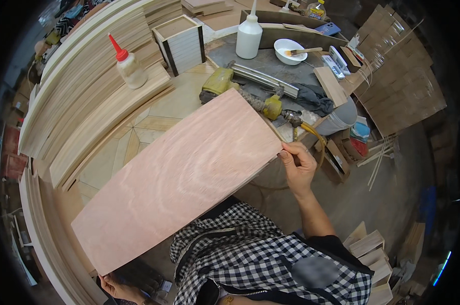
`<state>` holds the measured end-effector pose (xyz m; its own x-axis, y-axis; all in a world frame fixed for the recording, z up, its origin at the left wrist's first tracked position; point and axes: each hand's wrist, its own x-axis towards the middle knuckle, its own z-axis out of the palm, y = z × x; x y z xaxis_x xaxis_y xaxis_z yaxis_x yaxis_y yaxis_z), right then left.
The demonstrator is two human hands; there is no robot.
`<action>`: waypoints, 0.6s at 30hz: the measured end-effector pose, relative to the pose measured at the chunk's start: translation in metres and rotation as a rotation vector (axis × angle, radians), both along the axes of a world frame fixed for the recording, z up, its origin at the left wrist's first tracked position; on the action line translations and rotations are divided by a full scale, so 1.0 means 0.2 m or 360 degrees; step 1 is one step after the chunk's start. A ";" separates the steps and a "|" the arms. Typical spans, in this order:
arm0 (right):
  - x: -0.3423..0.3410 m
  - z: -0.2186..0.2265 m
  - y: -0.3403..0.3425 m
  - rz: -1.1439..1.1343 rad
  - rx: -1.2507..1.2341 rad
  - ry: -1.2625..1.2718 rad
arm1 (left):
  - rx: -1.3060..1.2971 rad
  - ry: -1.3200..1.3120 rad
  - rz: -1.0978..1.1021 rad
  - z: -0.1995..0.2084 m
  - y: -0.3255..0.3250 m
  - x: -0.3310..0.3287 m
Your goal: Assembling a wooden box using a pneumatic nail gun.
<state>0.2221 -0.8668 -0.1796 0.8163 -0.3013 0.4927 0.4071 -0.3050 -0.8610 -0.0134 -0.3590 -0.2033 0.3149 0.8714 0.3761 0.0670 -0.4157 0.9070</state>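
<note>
A wide, pinkish plywood panel (176, 183) slants across the middle of the view, held between both my hands. My right hand (298, 165) pinches its right corner, thumb on the upper face. At the lower left, my left hand (119, 291) grips the near left corner, its fingers partly hidden by the panel. Just behind the panel's far end lies a yellow pneumatic nail gun (220, 84) with a yellow hose attached. The panel covers part of the workbench top (130, 129).
Stacked wooden strips (108, 96) line the left, bearing a red-tipped glue bottle (131, 68). A slatted wooden box (181, 46) stands beyond. Farther back are a white squeeze bottle (248, 38) and a white bowl (291, 58) with a brush. Cardboard (400, 76) stands at right; wood pieces (375, 254) lie lower right.
</note>
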 end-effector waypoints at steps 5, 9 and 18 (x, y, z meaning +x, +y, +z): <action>0.01 -0.02 0.01 -0.0033 -0.0025 -0.0040 | 0.0153 0.0066 -0.0020 0.00 -0.01 0.01; 0.02 -0.04 0.02 -0.0061 0.0010 -0.0080 | 0.0100 -0.0047 -0.0023 -0.01 0.01 0.02; 0.06 0.02 -0.09 0.0394 0.0704 0.0321 | -0.0507 -0.0479 -0.0248 0.08 0.08 0.00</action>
<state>0.2333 -0.8854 -0.1764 0.9544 -0.2312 0.1890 0.2345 0.1882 -0.9537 -0.0124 -0.3440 -0.1869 0.3692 0.9092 0.1923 -0.2599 -0.0976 0.9607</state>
